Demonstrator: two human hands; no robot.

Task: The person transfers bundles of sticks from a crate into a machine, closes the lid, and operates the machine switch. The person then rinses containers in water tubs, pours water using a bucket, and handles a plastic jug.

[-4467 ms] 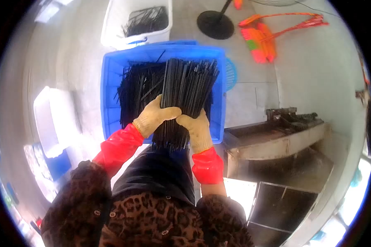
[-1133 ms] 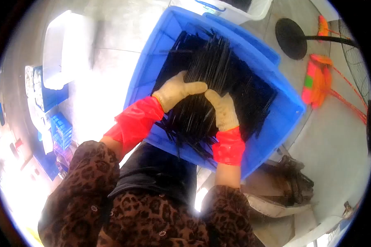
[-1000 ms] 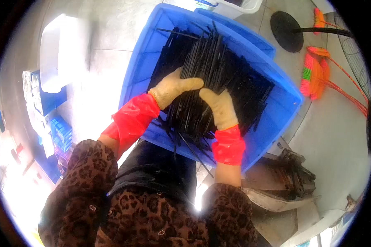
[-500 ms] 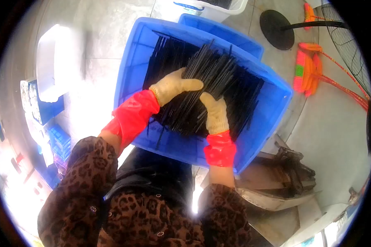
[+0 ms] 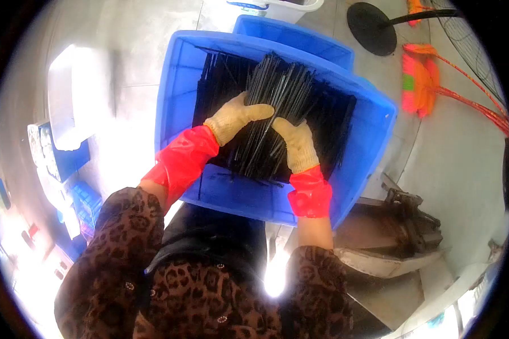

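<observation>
We are curling our gloved left hand [image 5: 233,120] and right hand [image 5: 297,144], thumbs nearly meeting, around a bundle of black rods [image 5: 281,85], midway across a blue plastic bin [image 5: 237,198] holding more rods [image 5: 340,116].

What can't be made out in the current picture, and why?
All in the head view:
Left hand and right hand: most fingers, hidden by the bundle of black sticks.
Stick count: too thin, dark and tightly packed.
Rear blue bin: lower part, hidden by the front blue bin.
White bin: most of its inside, cut off by the top edge.
</observation>
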